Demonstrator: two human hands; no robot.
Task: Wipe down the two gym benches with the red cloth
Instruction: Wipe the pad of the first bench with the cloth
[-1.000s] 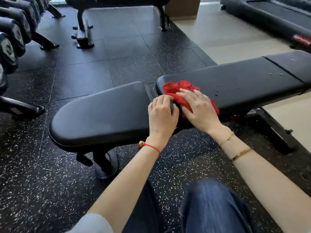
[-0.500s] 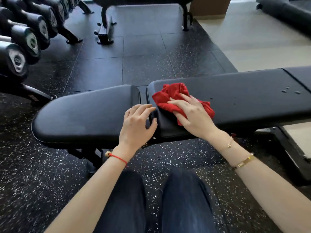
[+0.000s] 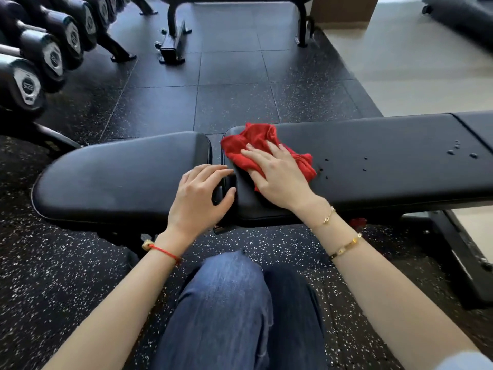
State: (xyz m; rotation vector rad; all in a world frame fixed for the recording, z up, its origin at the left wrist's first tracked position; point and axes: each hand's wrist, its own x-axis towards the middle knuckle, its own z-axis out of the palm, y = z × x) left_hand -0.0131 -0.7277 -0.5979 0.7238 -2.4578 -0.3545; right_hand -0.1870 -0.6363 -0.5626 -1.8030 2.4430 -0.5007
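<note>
Markings on the dumbbell ends are illegible.

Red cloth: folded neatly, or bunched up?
Bunched up. The red cloth lies in crumpled, uneven folds under the flat right hand on the bench pad.

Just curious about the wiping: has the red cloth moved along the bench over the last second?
No. The red cloth stays under the right hand at the long pad's left end by the gap; only the camera shifted.

Crumpled red cloth on long black padded bench at frame centre, black dumbbell rack upper left, second black bench top centre
</note>
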